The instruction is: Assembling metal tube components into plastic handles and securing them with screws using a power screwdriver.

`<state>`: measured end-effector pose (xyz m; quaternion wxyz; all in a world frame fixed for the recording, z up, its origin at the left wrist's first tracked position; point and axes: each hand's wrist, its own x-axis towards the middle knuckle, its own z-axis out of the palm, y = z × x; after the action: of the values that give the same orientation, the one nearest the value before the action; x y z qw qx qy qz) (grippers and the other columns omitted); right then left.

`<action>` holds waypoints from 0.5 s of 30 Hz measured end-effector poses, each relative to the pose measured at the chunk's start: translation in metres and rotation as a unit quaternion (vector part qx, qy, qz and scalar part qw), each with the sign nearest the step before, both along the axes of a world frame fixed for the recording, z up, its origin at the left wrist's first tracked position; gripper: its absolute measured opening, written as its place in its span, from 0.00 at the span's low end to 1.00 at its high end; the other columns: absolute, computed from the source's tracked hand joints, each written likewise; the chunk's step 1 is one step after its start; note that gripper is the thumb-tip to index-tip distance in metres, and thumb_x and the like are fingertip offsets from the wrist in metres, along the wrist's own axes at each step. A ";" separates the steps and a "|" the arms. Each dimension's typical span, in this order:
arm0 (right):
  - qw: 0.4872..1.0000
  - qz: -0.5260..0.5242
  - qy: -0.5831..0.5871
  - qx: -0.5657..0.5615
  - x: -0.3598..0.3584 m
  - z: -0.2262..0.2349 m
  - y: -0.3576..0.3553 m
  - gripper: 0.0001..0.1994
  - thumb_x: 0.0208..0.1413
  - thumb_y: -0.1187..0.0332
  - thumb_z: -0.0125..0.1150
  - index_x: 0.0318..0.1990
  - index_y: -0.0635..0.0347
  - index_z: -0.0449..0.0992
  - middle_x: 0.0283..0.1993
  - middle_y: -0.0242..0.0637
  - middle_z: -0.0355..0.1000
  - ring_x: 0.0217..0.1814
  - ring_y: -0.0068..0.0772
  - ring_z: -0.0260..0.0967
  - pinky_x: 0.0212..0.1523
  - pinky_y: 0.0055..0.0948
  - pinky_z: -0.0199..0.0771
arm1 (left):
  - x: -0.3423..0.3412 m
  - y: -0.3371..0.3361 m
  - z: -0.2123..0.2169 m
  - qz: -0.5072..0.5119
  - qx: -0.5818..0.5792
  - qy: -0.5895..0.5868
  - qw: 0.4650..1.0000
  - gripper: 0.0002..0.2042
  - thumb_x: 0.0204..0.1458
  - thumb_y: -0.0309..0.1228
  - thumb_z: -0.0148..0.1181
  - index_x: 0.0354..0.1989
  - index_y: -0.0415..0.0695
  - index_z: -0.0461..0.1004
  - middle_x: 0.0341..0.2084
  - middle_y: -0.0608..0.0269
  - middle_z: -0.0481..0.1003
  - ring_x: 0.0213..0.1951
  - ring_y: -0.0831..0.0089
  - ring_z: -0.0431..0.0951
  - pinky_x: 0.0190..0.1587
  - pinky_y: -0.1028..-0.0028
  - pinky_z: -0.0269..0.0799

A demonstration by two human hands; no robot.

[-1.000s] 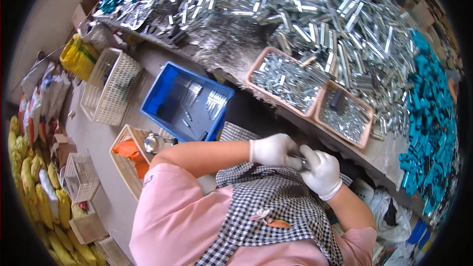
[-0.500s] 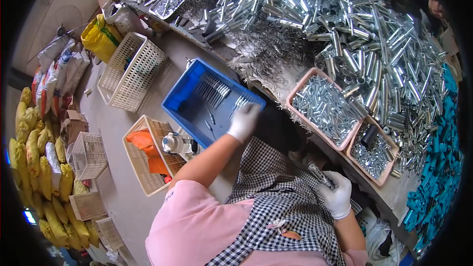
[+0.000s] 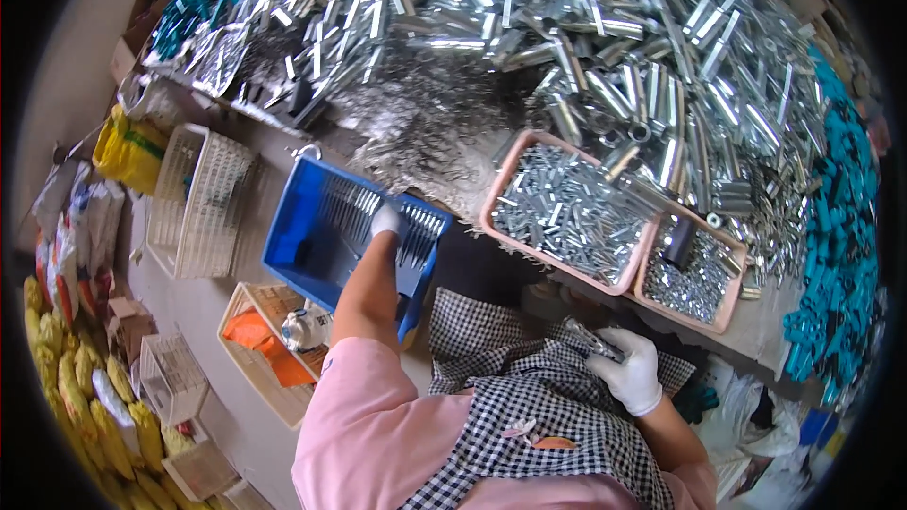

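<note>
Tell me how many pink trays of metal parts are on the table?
2: a large pink tray beside the blue crate, and a smaller pink tray to its right. Others may be hidden under the heap.

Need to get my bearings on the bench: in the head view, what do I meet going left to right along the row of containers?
White mesh basket → blue crate with the left hand in it → large pink tray of metal parts → smaller pink tray → teal parts pile.

Bright daylight glares off the metal tubes (image 3: 605, 47); fisheye edges bend, darken, blur.
</note>
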<state>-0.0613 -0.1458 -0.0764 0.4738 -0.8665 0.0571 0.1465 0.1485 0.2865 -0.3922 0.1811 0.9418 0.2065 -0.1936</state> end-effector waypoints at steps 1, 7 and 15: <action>1.000 -0.009 -0.008 -0.020 0.001 0.000 0.001 0.19 0.39 0.69 0.74 0.41 0.68 0.80 0.35 0.47 0.79 0.35 0.38 0.79 0.40 0.30 0.77 | 0.011 -0.017 0.005 -0.032 -0.042 0.012 0.999 0.17 0.53 0.27 0.49 0.50 0.39 0.76 0.51 0.42 0.76 0.56 0.48 0.75 0.58 0.58 0.71; 0.994 0.021 -0.107 -0.020 0.011 0.002 0.007 0.20 0.43 0.66 0.73 0.43 0.67 0.80 0.40 0.52 0.79 0.41 0.51 0.79 0.43 0.37 0.78 | -0.030 0.052 -0.021 -0.058 -0.012 0.012 0.998 0.15 0.56 0.34 0.53 0.45 0.35 0.75 0.42 0.38 0.78 0.48 0.47 0.79 0.48 0.57 0.74; 0.976 0.017 -0.204 -0.068 -0.006 0.016 0.004 0.18 0.41 0.65 0.74 0.40 0.63 0.80 0.33 0.45 0.79 0.33 0.46 0.79 0.34 0.36 0.79 | -0.079 -0.011 0.233 0.160 -0.536 -0.125 0.820 0.06 0.58 0.28 0.56 0.31 0.40 0.72 0.23 0.64 0.72 0.24 0.74 0.74 0.30 0.73 0.75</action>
<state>-0.0676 -0.1419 -0.0607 0.4131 -0.9091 -0.0456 -0.0300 0.0691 0.2750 -0.1591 0.7099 0.6660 0.1936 -0.1227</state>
